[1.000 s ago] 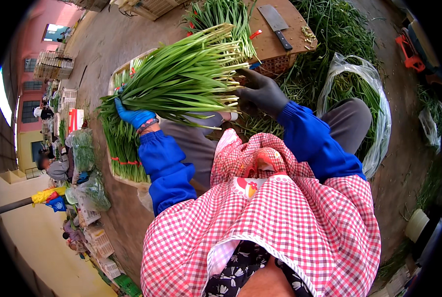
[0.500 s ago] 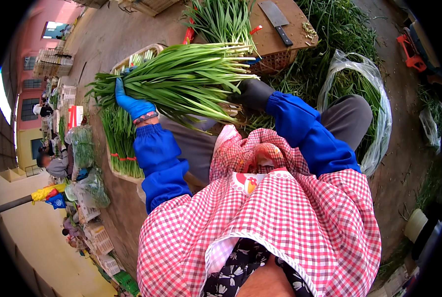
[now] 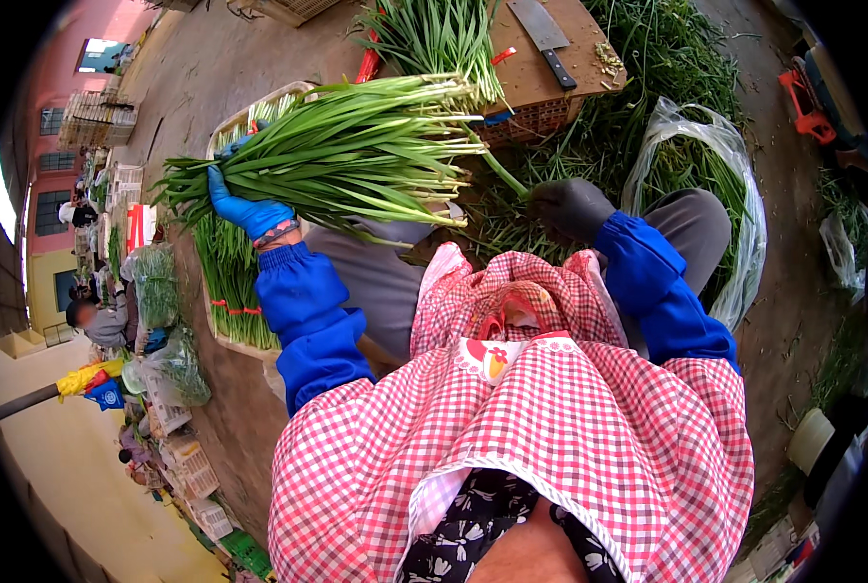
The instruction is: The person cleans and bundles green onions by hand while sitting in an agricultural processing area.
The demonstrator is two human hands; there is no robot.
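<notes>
My left hand, in a blue glove, is closed around the leafy end of a big bunch of garlic chives. The bunch lies sideways above my knee, with its pale stem ends pointing right. In a dark glove, my right hand is apart from the bunch, to its right. Its fingers pinch the end of a single chive stalk, which reaches back toward the stem ends. Left of my leg, a pale crate holds chives bound with red bands.
Ahead stands a board with a cleaver and another bunch of chives. A pile of loose greens and an open clear plastic bag of greens are at right. Farther left, a person sits among crates.
My right hand has moved right and toward me, away from the stem ends, drawing out one stalk. My left hand and the bunch have shifted slightly left.
</notes>
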